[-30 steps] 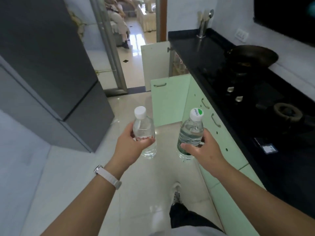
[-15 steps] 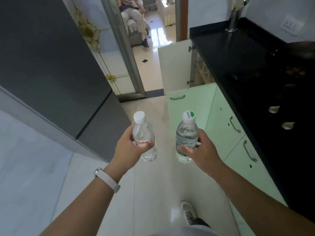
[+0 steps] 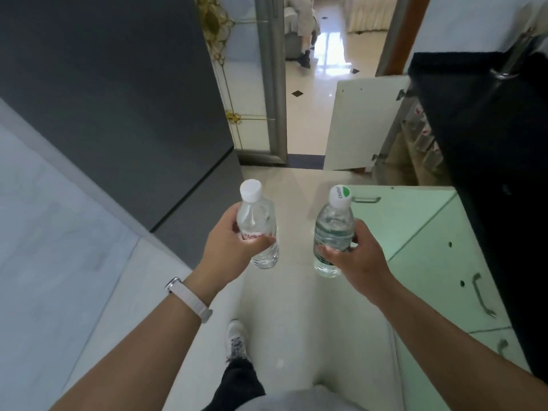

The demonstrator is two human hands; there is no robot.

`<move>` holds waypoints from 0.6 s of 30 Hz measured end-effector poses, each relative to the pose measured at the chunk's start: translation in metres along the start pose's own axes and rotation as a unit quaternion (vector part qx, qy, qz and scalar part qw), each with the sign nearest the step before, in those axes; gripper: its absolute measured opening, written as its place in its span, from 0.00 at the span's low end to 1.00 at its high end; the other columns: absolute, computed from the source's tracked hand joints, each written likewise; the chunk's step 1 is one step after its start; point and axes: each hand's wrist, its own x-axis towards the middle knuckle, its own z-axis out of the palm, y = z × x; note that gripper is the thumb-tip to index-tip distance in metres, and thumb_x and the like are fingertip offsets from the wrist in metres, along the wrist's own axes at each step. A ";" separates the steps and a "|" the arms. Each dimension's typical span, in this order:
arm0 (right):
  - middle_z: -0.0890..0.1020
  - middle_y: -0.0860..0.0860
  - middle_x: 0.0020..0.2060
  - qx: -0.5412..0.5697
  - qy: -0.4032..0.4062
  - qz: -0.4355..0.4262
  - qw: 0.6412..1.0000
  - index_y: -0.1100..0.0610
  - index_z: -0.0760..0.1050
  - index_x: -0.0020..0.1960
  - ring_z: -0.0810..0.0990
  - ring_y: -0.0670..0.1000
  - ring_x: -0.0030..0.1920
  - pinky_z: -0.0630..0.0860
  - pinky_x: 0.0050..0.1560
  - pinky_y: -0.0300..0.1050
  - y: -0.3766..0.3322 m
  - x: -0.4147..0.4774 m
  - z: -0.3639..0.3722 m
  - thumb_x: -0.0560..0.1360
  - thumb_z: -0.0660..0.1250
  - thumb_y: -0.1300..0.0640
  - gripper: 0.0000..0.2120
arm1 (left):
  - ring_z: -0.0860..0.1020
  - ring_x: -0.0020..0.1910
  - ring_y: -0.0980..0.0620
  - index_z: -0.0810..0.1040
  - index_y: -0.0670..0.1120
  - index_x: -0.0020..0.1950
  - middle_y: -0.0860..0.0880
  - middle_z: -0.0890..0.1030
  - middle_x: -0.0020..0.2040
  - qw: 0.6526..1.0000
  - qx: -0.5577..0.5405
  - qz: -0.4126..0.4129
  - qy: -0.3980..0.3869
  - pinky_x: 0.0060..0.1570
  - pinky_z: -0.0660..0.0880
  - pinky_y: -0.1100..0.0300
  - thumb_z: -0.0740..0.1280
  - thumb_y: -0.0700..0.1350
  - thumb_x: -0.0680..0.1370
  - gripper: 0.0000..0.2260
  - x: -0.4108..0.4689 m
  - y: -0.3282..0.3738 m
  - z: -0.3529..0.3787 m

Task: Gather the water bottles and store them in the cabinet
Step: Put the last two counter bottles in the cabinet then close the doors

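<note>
Each of the hands carries one water bottle out in front of the body, above the floor (image 3: 296, 295). The left hand (image 3: 234, 241) wraps its fingers and thumb round the middle of the white-capped bottle (image 3: 256, 218), across its red-printed label. The right hand (image 3: 355, 256) grips the green-capped bottle (image 3: 333, 229) the same way, low on the ribbed body. Both bottles are nearly upright with their caps on, side by side but apart.

Both seem to hold water, so I judge them fairly weighty for their size. The thin clear plastic will likely give under a hard squeeze and may be slick. A hold round the waist, where ribs and label add grip, suits best. With the caps on they should not spill.

The cabinet (image 3: 415, 143) with the open white door (image 3: 361, 123) lies at about one o'clock, under the black surface (image 3: 489, 129). Dim shapes inside may be more bottles, but they are hard to make out. Fingers hide part of each bottle, and the water level cannot be read.
</note>
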 end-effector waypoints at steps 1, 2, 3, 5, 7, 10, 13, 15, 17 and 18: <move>0.82 0.44 0.44 -0.005 0.000 -0.001 1.000 0.45 0.75 0.52 0.82 0.45 0.46 0.79 0.47 0.44 -0.005 0.013 0.014 0.67 0.79 0.55 0.18 | 0.82 0.49 0.59 0.78 0.53 0.62 0.55 0.84 0.52 1.000 -0.001 0.002 0.000 0.46 0.75 0.68 0.80 0.42 0.68 0.24 0.015 -0.006 -0.009; 0.82 0.44 0.45 -0.007 0.000 -0.001 1.000 0.45 0.75 0.52 0.82 0.45 0.46 0.80 0.48 0.45 -0.010 0.025 0.028 0.67 0.79 0.55 0.18 | 0.82 0.49 0.59 0.78 0.53 0.62 0.55 0.84 0.52 1.000 -0.003 0.003 -0.002 0.47 0.75 0.67 0.80 0.42 0.68 0.24 0.031 -0.013 -0.019; 0.82 0.44 0.45 -0.009 -0.001 0.002 1.000 0.45 0.75 0.53 0.82 0.45 0.47 0.80 0.48 0.45 -0.015 0.037 0.043 0.67 0.79 0.55 0.19 | 0.82 0.49 0.59 0.78 0.53 0.62 0.55 0.84 0.52 1.000 -0.004 0.004 -0.007 0.48 0.75 0.67 0.80 0.43 0.68 0.24 0.048 -0.021 -0.029; 0.82 0.45 0.46 -0.008 0.007 0.016 1.000 0.46 0.75 0.54 0.81 0.46 0.47 0.80 0.48 0.44 -0.030 0.058 0.070 0.68 0.79 0.55 0.19 | 0.82 0.49 0.59 0.78 0.53 0.62 0.56 0.84 0.52 1.000 -0.006 0.004 -0.014 0.49 0.76 0.64 0.80 0.43 0.68 0.25 0.081 -0.031 -0.053; 0.82 0.45 0.47 -0.007 0.019 0.030 0.999 0.47 0.75 0.56 0.81 0.45 0.48 0.79 0.49 0.43 -0.047 0.077 0.095 0.67 0.79 0.56 0.21 | 0.82 0.48 0.59 0.78 0.54 0.59 0.56 0.84 0.49 1.000 -0.014 0.008 -0.021 0.49 0.76 0.63 0.80 0.42 0.68 0.23 0.115 -0.038 -0.081; 0.82 0.44 0.48 -0.014 0.042 0.041 0.998 0.44 0.74 0.53 0.80 0.43 0.47 0.78 0.49 0.42 -0.073 0.105 0.125 0.67 0.79 0.57 0.21 | 0.82 0.46 0.62 0.78 0.56 0.56 0.57 0.84 0.47 0.999 -0.022 0.019 -0.041 0.46 0.75 0.67 0.80 0.41 0.68 0.21 0.162 -0.043 -0.118; 0.81 0.41 0.47 -0.006 0.073 0.028 0.997 0.43 0.73 0.54 0.80 0.41 0.47 0.74 0.44 0.36 -0.093 0.127 0.148 0.67 0.79 0.58 0.22 | 0.82 0.45 0.59 0.79 0.56 0.55 0.57 0.84 0.46 0.997 -0.027 0.037 -0.069 0.47 0.76 0.62 0.78 0.46 0.64 0.21 0.204 -0.046 -0.138; 0.81 0.42 0.48 0.003 0.084 0.029 0.996 0.43 0.72 0.56 0.80 0.42 0.48 0.73 0.44 0.35 -0.100 0.138 0.156 0.68 0.79 0.58 0.23 | 0.82 0.46 0.57 0.79 0.54 0.55 0.56 0.84 0.46 0.994 -0.025 0.041 -0.095 0.48 0.78 0.60 0.77 0.47 0.63 0.21 0.227 -0.044 -0.143; 0.81 0.42 0.49 0.005 0.094 0.033 0.995 0.43 0.72 0.57 0.80 0.43 0.49 0.74 0.46 0.37 -0.104 0.149 0.160 0.68 0.79 0.58 0.24 | 0.82 0.47 0.56 0.79 0.54 0.56 0.55 0.84 0.47 0.992 -0.024 0.049 -0.112 0.48 0.78 0.59 0.77 0.48 0.62 0.22 0.252 -0.038 -0.145; 0.81 0.42 0.50 0.006 0.098 0.037 0.994 0.43 0.72 0.58 0.80 0.43 0.49 0.75 0.47 0.38 -0.106 0.156 0.161 0.68 0.79 0.57 0.24 | 0.82 0.46 0.57 0.79 0.55 0.55 0.55 0.84 0.46 0.991 -0.027 0.050 -0.120 0.47 0.78 0.60 0.77 0.48 0.62 0.22 0.264 -0.035 -0.145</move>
